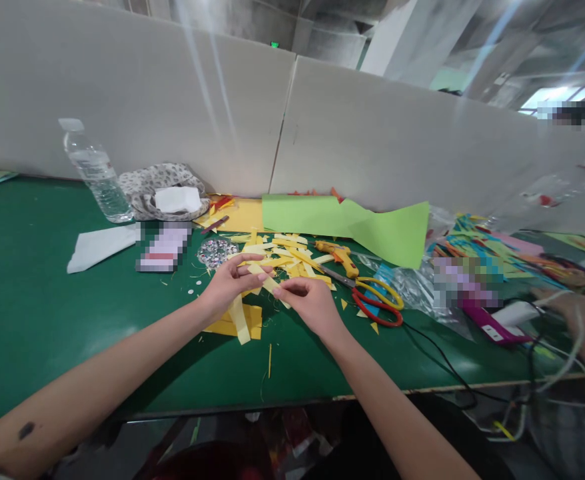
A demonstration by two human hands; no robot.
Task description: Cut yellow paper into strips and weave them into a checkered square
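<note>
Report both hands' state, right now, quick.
Left hand: closed, fingers holding the far end of a pale yellow strip.
Right hand: closed, pinching the same strip nearer the body.

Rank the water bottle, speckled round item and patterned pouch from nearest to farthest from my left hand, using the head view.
1. Speckled round item: just beyond the left hand.
2. Patterned pouch: farther back and left.
3. Water bottle: leftmost of the three.

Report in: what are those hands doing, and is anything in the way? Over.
Left hand, right hand: both holding one pale strip. Around it: loose scraps beyond, scissors and glue gun to the right. Nothing visibly blocking.
</note>
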